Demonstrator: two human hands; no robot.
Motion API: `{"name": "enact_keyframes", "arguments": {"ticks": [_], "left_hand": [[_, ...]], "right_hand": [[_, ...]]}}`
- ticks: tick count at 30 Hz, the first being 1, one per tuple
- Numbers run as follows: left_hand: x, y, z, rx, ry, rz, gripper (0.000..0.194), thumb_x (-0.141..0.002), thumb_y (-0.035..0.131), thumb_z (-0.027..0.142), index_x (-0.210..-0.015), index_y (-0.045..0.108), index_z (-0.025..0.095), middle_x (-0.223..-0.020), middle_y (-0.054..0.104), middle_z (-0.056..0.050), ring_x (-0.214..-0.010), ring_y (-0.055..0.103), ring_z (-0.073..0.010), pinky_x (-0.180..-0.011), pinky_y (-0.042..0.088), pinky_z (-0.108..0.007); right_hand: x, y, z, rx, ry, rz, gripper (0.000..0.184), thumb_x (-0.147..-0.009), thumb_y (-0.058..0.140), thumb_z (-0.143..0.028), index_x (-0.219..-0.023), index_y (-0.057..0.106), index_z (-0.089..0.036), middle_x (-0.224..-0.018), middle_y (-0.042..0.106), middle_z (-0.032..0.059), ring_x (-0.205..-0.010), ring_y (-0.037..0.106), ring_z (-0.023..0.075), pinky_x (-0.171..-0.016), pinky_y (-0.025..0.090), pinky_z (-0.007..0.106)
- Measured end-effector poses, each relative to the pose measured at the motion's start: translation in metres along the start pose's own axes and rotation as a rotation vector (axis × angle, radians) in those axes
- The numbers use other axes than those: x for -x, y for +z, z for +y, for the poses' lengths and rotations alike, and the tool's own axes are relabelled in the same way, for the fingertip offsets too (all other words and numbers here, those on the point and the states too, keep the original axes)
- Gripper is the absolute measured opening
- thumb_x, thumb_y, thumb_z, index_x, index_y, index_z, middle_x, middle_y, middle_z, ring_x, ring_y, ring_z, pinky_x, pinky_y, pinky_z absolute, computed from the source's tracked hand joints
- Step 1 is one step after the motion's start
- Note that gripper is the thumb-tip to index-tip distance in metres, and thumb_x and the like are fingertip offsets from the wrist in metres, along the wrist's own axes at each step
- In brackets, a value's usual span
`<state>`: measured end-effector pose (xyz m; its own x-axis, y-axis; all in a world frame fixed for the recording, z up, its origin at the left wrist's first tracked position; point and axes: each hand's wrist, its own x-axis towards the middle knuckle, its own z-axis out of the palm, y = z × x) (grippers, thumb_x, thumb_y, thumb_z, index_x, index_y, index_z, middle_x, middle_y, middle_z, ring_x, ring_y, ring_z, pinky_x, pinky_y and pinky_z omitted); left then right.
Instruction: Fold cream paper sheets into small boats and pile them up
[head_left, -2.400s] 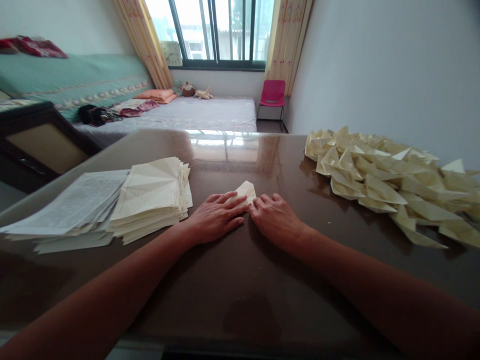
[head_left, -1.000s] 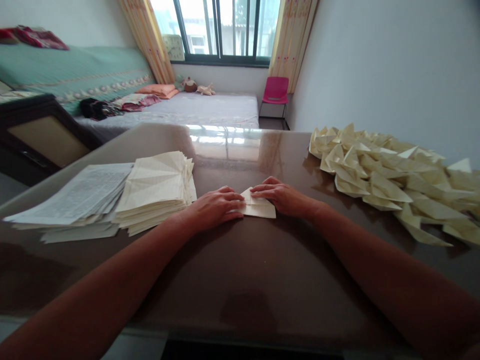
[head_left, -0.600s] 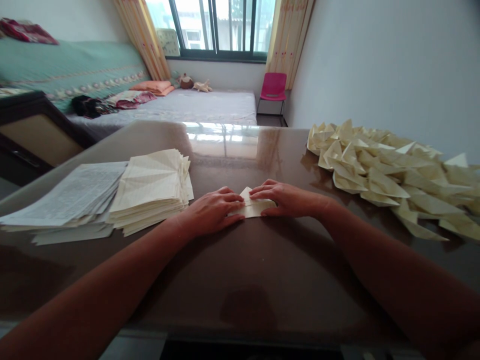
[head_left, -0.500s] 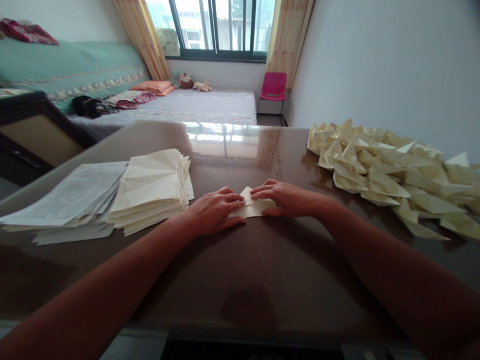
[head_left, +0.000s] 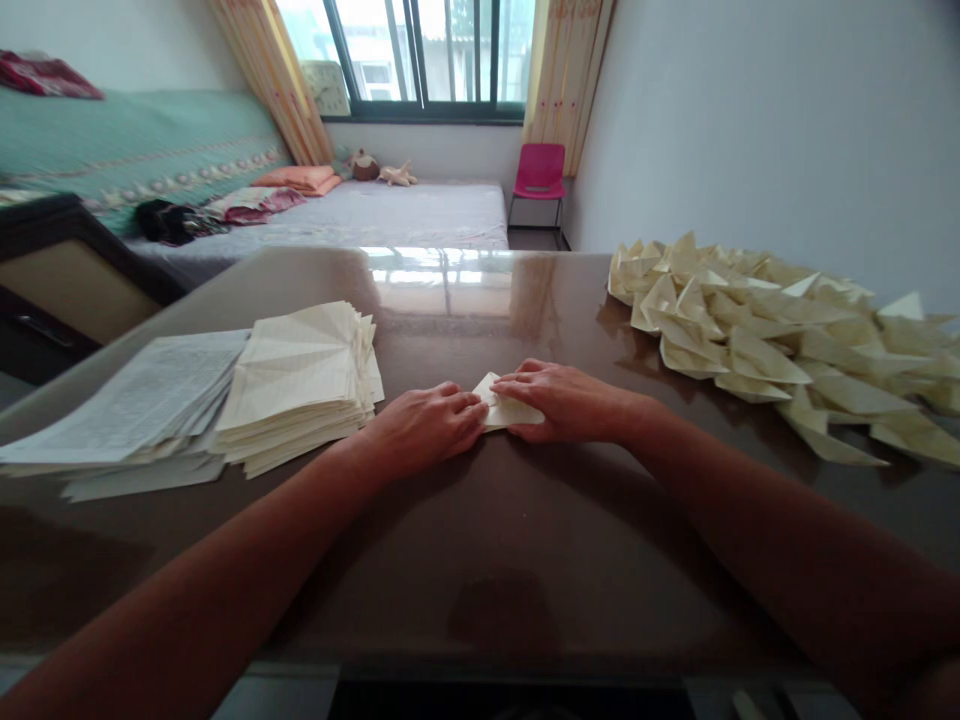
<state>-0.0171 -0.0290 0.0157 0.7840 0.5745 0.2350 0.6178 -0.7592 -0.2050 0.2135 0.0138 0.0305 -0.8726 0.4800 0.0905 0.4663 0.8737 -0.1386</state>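
Observation:
A small sheet of folded cream paper (head_left: 505,411) lies on the brown table, its peaked end pointing away from me. My left hand (head_left: 439,425) is closed over the paper's left edge, fingers bunched together at the crease; its thumb is mostly hidden. From the right, my right hand (head_left: 551,398) pinches the sheet, fingers on top and thumb at the near edge. Both hands partly cover the paper, and the fingertips almost meet.
Left of my hands stand a stack of creased cream paper (head_left: 292,370) and a stack of printed sheets (head_left: 142,400). A heap of folded paper shapes (head_left: 765,335) covers the right of the glossy table (head_left: 487,560). Beyond are a bed (head_left: 420,215) and a pink chair (head_left: 541,172).
Over the last seconds my right hand shifted from a curled pose beside the paper to gripping its right part. Most recently my left fingers and thumb have drawn together at the left edge.

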Motion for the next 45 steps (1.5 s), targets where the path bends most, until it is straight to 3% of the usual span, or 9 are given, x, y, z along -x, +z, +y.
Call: {"name": "enact_keyframes", "arguments": {"ticks": [4, 10, 14, 17, 23, 29, 35, 45], "left_hand": [[-0.003, 0.001, 0.006, -0.083, 0.011, -0.010, 0.025, -0.096, 0.040, 0.026, -0.106, 0.061, 0.016, -0.095, 0.067, -0.007, -0.092, 0.060, -0.0179, -0.074, 0.048, -0.029], [-0.004, 0.006, 0.012, -0.179, 0.025, -0.004, 0.026, -0.094, 0.043, 0.020, -0.114, 0.057, 0.012, -0.097, 0.066, -0.010, -0.093, 0.060, -0.0197, -0.071, 0.046, -0.030], [-0.004, 0.009, 0.011, -0.179, 0.017, -0.008, 0.024, -0.094, 0.044, 0.019, -0.111, 0.058, 0.012, -0.095, 0.066, -0.010, -0.090, 0.059, -0.0192, -0.071, 0.045, -0.030], [-0.005, 0.010, 0.008, -0.098, -0.018, -0.013, 0.023, -0.095, 0.043, 0.021, -0.107, 0.061, 0.016, -0.095, 0.066, -0.007, -0.090, 0.058, -0.0183, -0.071, 0.045, -0.029], [-0.003, 0.010, -0.005, 0.274, -0.184, -0.016, 0.028, -0.096, 0.041, 0.031, -0.098, 0.068, 0.024, -0.096, 0.066, -0.003, -0.090, 0.057, -0.0148, -0.075, 0.044, -0.024], [-0.006, 0.018, -0.015, 0.507, -0.404, -0.043, 0.033, -0.094, 0.041, 0.039, -0.093, 0.069, 0.022, -0.094, 0.067, -0.002, -0.083, 0.061, -0.0150, -0.072, 0.044, -0.024], [-0.012, 0.019, -0.011, 0.421, -0.526, -0.079, 0.034, -0.093, 0.038, 0.042, -0.099, 0.065, 0.023, -0.098, 0.068, -0.002, -0.088, 0.063, -0.0201, -0.075, 0.044, -0.029], [-0.015, 0.022, -0.004, 0.184, -0.528, -0.090, 0.031, -0.095, 0.037, 0.037, -0.113, 0.060, 0.026, -0.101, 0.061, -0.004, -0.091, 0.059, -0.0190, -0.078, 0.047, -0.030]], "right_hand": [[-0.001, -0.002, -0.005, 0.052, 0.029, -0.013, 0.050, -0.083, 0.055, -0.039, -0.126, 0.055, -0.014, -0.116, 0.064, 0.0122, -0.104, 0.054, 0.0250, -0.086, 0.042, 0.036], [-0.005, -0.002, -0.022, 0.189, 0.074, -0.074, 0.033, -0.085, 0.051, -0.028, -0.112, 0.061, -0.012, -0.105, 0.066, 0.0141, -0.099, 0.054, 0.0255, -0.085, 0.036, 0.037], [-0.007, 0.002, -0.026, 0.234, 0.075, -0.071, 0.030, -0.088, 0.046, -0.019, -0.115, 0.058, -0.013, -0.100, 0.066, 0.0129, -0.096, 0.055, 0.0232, -0.083, 0.035, 0.035], [-0.008, 0.000, -0.022, 0.206, 0.088, -0.078, 0.027, -0.091, 0.046, -0.019, -0.115, 0.058, -0.015, -0.100, 0.067, 0.0106, -0.094, 0.056, 0.0213, -0.077, 0.036, 0.031], [-0.004, -0.008, -0.001, 0.034, 0.127, -0.082, 0.023, -0.091, 0.047, -0.023, -0.089, 0.070, -0.018, -0.092, 0.069, 0.0068, -0.084, 0.059, 0.0161, -0.074, 0.037, 0.024], [-0.003, 0.004, 0.025, -0.250, 0.251, -0.015, 0.024, -0.089, 0.050, -0.030, -0.091, 0.070, -0.017, -0.086, 0.070, 0.0044, -0.075, 0.059, 0.0134, -0.068, 0.038, 0.021], [-0.006, 0.007, 0.024, -0.283, 0.391, -0.027, 0.022, -0.087, 0.052, -0.032, -0.087, 0.069, -0.018, -0.081, 0.070, 0.0028, -0.069, 0.057, 0.0119, -0.062, 0.036, 0.020], [-0.009, 0.007, 0.017, -0.170, 0.515, -0.035, 0.015, -0.085, 0.054, -0.029, -0.089, 0.066, -0.021, -0.085, 0.071, 0.0012, -0.073, 0.060, 0.0127, -0.063, 0.036, 0.020]]}}
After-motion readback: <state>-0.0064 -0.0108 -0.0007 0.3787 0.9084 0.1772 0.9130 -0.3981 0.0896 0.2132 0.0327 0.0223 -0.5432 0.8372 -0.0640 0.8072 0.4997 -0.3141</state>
